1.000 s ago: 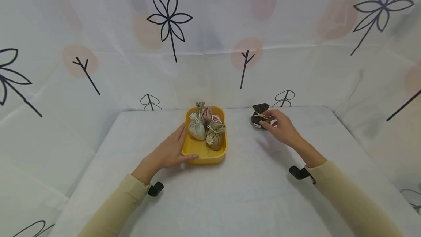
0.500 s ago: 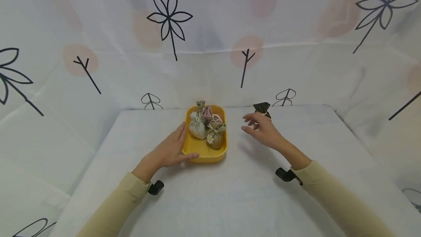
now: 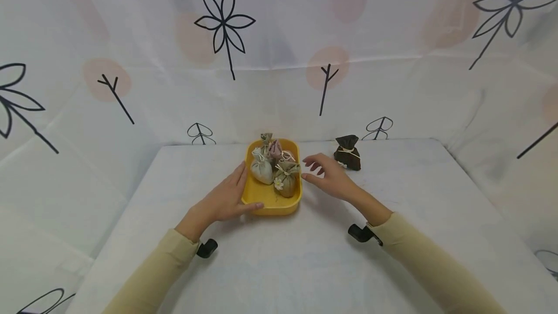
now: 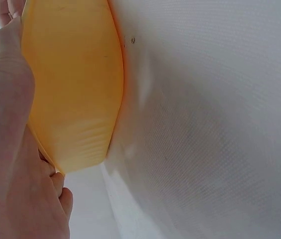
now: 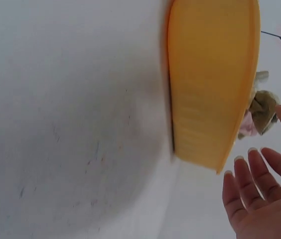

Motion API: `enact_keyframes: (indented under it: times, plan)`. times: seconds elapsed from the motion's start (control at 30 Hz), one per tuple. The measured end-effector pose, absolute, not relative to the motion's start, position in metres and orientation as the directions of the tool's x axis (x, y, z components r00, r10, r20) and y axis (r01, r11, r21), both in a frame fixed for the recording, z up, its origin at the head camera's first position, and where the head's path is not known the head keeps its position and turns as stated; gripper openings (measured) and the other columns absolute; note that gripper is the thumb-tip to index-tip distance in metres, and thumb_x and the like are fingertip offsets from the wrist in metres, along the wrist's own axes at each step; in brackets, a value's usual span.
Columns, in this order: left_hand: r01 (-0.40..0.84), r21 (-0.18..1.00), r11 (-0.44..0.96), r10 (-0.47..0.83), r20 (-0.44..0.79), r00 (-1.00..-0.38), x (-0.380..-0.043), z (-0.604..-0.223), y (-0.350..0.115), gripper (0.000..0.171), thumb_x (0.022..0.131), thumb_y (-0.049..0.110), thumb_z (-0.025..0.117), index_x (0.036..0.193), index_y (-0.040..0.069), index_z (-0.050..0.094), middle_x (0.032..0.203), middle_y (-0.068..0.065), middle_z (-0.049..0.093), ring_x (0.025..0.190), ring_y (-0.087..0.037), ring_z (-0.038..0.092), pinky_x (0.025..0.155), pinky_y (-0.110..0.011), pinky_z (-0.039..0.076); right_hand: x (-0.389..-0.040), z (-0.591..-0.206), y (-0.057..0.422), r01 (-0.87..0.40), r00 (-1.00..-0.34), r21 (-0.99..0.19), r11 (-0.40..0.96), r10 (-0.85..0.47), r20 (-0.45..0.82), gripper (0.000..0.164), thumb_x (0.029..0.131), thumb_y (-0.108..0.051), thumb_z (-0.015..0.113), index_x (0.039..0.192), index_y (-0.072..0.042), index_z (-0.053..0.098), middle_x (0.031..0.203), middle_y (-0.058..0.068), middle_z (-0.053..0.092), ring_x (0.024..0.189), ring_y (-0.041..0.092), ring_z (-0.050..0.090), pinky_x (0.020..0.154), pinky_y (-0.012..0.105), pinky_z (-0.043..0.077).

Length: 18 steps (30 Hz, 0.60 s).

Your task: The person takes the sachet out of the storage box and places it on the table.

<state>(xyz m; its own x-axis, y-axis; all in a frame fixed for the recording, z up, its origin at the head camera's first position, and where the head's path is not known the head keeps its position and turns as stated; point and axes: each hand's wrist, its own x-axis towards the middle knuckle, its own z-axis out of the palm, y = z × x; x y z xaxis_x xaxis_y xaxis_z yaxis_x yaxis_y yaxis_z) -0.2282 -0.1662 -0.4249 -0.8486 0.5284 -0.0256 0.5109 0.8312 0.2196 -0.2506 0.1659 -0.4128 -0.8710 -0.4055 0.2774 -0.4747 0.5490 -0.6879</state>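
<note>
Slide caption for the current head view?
Left hand touching a tray of pouches, right hand near its right side, dark pouch outside.

White table (image 3: 279,265) before a pale backdrop (image 3: 270,101) with black outline flowers (image 3: 223,24) and peach blotches (image 3: 451,21).

Yellow tray (image 4: 75,84), cut off by both wrist views' top edges; left hand (image 4: 6,134), cropped at left in its wrist view; right hand (image 5: 275,209), cropped at right; pink pouch (image 3: 274,149), base hidden behind olive pouch (image 3: 286,187); sleeves (image 3: 148,270), cut by the head view's bottom edge.
</note>
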Motion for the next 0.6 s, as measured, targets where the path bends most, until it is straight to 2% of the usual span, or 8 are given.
enact_keyframes:
  times: [0.17,0.4,0.6]
  plan:
    - [0.502,0.226,0.835,0.521,-0.033,-0.853,-0.229,-0.425,-0.166,0.125,0.086,0.089,0.038,0.162,-0.003,0.002,0.171,-0.019,-0.003,0.157,-0.032,0.01,0.126,-0.044,0.018,-0.253,-0.416,0.156,-0.489,-0.863,-0.691,0.532,-0.412,0.293,0.042,0.094,-0.017,0.075,0.129,0.002,0.062,0.12,0.018,0.066,0.103,0.031,0.061,0.086,0.048,0.056]
    - [0.499,0.231,0.835,0.522,-0.044,-0.852,-0.23,-0.425,-0.166,0.125,0.085,0.091,0.037,0.162,-0.002,0.001,0.171,-0.018,-0.004,0.158,-0.032,0.009,0.126,-0.043,0.017,-0.258,-0.421,0.14,-0.472,-0.87,-0.711,0.521,-0.406,0.28,0.042,0.092,-0.015,0.077,0.128,0.001,0.064,0.113,0.013,0.065,0.099,0.029,0.058,0.078,0.036,0.05]
    - [0.5,0.23,0.835,0.521,-0.039,-0.853,-0.23,-0.425,-0.166,0.125,0.085,0.09,0.037,0.162,-0.002,0.001,0.171,-0.019,-0.003,0.158,-0.031,0.009,0.126,-0.043,0.018,-0.262,-0.424,0.127,-0.442,-0.888,-0.717,0.539,-0.375,0.266,0.035,0.092,-0.013,0.077,0.121,0.003,0.068,0.103,0.012,0.065,0.093,0.025,0.056,0.077,0.033,0.046]
